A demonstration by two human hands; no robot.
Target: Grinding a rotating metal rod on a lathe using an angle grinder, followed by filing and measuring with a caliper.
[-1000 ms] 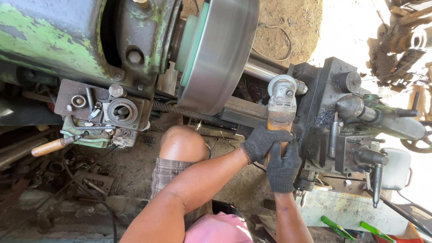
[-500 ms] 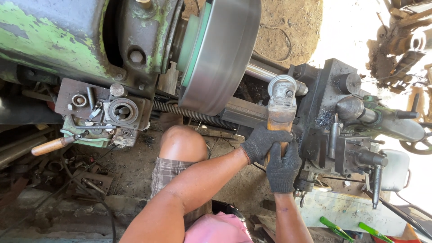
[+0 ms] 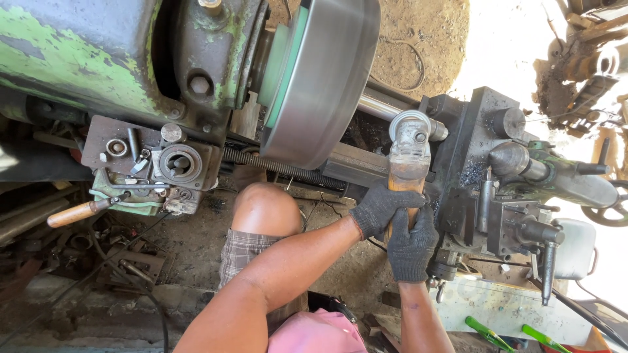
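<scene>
1. Gripping an angle grinder (image 3: 409, 153) with both gloved hands, a person works at an old green lathe (image 3: 98, 59).
2. Left hand (image 3: 379, 208) has its fingers (image 3: 399, 199) clenched around the grinder's orange-brown body; right hand (image 3: 412, 245) clasps it just below.
3. Grinder's grey head points upward, beyond the fingers, just beside the rim of a large steel disc (image 3: 324, 78) mounted on the lathe.
4. Carriage and tool post (image 3: 517, 222) stand just right of the hands.

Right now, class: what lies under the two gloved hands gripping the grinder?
Both the left hand and right hand wrap the angle grinder body. Its grey head shows above them; the covered body, its lower end and any switch are hidden.
</scene>
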